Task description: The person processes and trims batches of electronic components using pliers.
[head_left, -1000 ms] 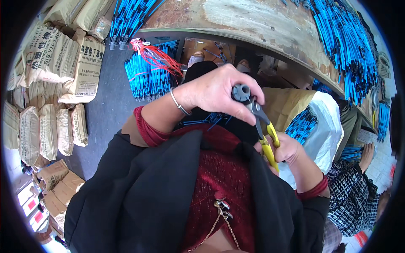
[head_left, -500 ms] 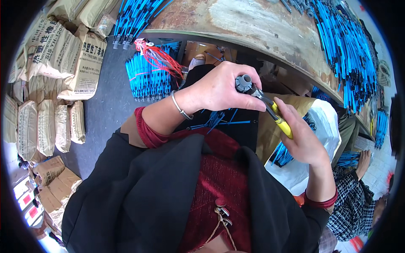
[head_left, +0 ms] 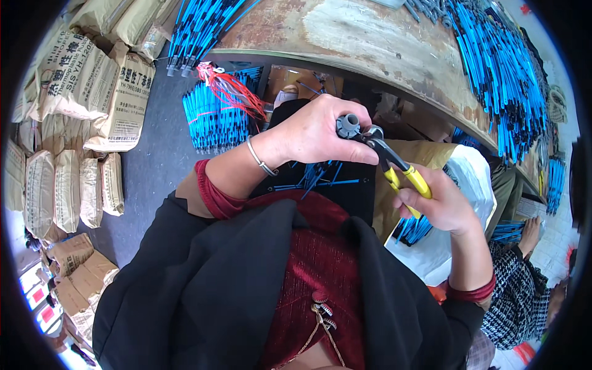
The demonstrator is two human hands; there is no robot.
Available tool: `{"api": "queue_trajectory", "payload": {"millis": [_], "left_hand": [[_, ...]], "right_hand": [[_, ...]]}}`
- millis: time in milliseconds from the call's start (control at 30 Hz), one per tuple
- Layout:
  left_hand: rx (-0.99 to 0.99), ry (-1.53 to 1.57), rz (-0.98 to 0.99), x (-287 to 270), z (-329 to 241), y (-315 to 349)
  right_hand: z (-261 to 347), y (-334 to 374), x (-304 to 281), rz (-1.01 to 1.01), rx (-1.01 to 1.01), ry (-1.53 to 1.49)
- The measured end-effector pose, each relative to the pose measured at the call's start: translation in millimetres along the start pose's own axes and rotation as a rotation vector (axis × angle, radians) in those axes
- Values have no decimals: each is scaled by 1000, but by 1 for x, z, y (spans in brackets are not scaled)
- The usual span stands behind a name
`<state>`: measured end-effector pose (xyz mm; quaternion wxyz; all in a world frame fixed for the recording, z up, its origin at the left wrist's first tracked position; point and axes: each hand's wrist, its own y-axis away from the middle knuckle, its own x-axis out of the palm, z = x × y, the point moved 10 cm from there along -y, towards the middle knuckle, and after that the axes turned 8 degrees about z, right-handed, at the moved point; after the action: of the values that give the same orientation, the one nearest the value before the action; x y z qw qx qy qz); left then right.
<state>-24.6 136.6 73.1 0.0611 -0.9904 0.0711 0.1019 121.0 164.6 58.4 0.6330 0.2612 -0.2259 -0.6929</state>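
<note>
Holding in the left hand [head_left: 320, 132], near one o'clock, a dull grey, ridged, hollow-ended cylindrical part [head_left: 348, 126], with its hole turned upward. Closed around its side with curled fingers [head_left: 354, 109], and with thumb stretched toward three o'clock. Wearing a round silver-coloured bangle [head_left: 259, 155] on that wrist. Gripping in the right hand [head_left: 443, 200], at three o'clock, a pair of metal-headed pliers [head_left: 415, 179] with yellow-sleeved handles; bent around these with fingers partly hidden. Spread apart at the handles, slanting toward eleven o'clock and reaching with the head just beside the cylindrical part; impossible to tell whether biting on anything there.

Showing thin blue rods [head_left: 314, 176] on dark cloth below the left hand. Bearing at two o'clock, on a scuffed brown wooden worktop [head_left: 370, 37], a large heap of blue-and-black rods [head_left: 502, 80]. Showing at ten o'clock a tied blue bundle [head_left: 213, 120] beneath red cords [head_left: 237, 92], and farther out stacked brown paper sacks [head_left: 126, 92]; at four, a co-worker's black-and-white checked sleeve [head_left: 518, 302].
</note>
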Motion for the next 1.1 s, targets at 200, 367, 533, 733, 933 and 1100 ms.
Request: {"api": "queue_trajectory", "payload": {"millis": [200, 367, 533, 733, 933, 1100], "left_hand": [[-14, -56, -13, 0, 0, -2], [12, 23, 34, -2, -1, -3], [25, 94, 56, -1, 0, -3], [-18, 41, -22, -8, 12, -5], [23, 124, 0, -20, 21, 3], [192, 662, -15, -26, 30, 9]], "right_hand": [[24, 10, 5, 20, 131, 105], [22, 3, 0, -26, 107, 164], [14, 3, -6, -16, 49, 60], [21, 1, -2, 3, 152, 142], [11, -18, -18, -230, -115, 175], [9, -7, -38, -254, -849, -589]]}}
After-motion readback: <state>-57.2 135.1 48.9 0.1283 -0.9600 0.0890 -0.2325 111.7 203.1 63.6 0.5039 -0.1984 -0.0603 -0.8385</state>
